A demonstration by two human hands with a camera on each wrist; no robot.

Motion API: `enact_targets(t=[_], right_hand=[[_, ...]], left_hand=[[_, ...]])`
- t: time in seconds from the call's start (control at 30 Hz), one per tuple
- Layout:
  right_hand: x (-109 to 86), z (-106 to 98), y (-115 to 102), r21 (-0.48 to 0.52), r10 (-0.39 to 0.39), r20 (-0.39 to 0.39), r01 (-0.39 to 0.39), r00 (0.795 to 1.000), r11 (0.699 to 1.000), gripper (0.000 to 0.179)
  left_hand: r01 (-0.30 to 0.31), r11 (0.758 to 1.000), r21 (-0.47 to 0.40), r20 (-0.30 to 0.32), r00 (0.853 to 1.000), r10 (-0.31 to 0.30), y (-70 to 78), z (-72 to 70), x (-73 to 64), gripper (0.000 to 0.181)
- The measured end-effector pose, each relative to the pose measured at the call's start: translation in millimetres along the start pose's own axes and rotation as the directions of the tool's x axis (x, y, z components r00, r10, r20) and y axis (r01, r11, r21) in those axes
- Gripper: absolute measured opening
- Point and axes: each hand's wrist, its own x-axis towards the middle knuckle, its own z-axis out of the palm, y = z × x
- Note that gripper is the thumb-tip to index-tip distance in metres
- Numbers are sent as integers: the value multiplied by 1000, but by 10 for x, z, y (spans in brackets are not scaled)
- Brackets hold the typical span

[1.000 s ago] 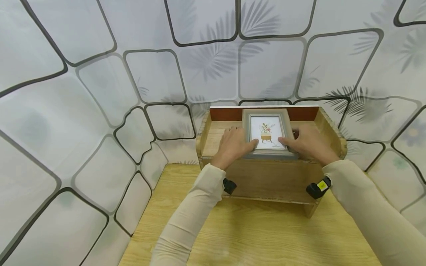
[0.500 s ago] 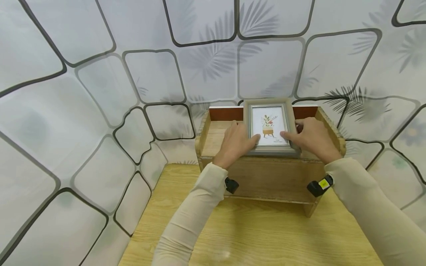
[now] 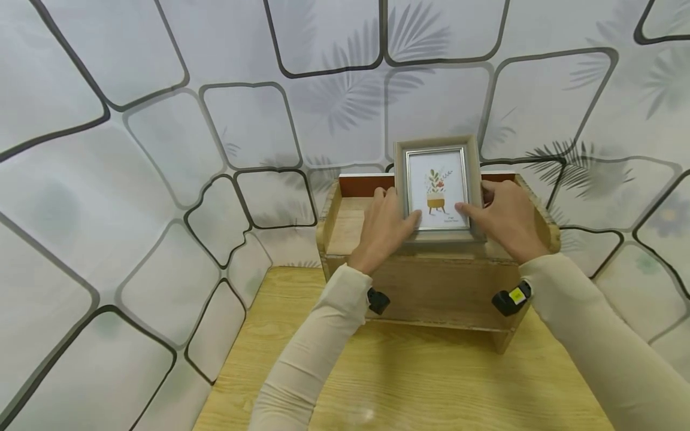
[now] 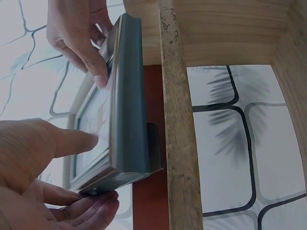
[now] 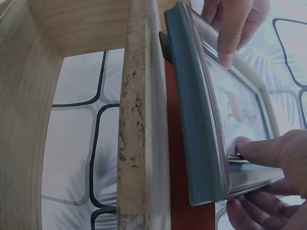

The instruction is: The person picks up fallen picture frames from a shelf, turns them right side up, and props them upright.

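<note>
A picture frame (image 3: 439, 237) with a print of a potted plant stands tilted back over the top tray of a small wooden shelf (image 3: 431, 293). My left hand (image 3: 384, 227) grips its left side, thumb on the front and fingers behind the edge. On the other side my right hand (image 3: 505, 218) holds it the same way, the thumb near the print's lower right corner. Both wrist views show the frame's blue-grey bottom edge (image 4: 129, 96) close to the shelf's front board (image 5: 134, 120). Behind it a dark support piece (image 4: 154, 146) sticks out at the back.
The shelf stands on a light wood table (image 3: 420, 383) against a patterned wall covering (image 3: 345, 114). Raised side panels (image 3: 330, 218) and a reddish-brown back strip (image 3: 366, 185) border its top tray. Beneath the top, the shelf has an open space.
Both hands have raised the picture frame and tipped it more upright; its top edge has moved up past the shelf's back strip. The shelf has stayed in place.
</note>
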Motion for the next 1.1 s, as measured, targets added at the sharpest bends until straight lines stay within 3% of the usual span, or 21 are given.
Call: enact_targets(t=[0.27, 0.53, 0.73, 1.1], right_hand=[[16, 49, 7, 35, 14, -129, -9, 992, 999, 50], [15, 75, 20, 106, 111, -146, -96, 983, 990, 57], [18, 104, 23, 126, 118, -173, -97, 978, 987, 53], [40, 151, 48, 120, 110, -223, -85, 968, 989, 49]], left_hand=[[-19, 999, -35, -71, 997, 17, -10, 8, 35, 40], [-111, 992, -58, -164, 981, 100, -31, 21, 68, 26], [-118, 987, -105, -199, 975, 95, -49, 39, 78, 34], [-130, 976, -177, -235, 968, 86, -103, 111, 109, 24]])
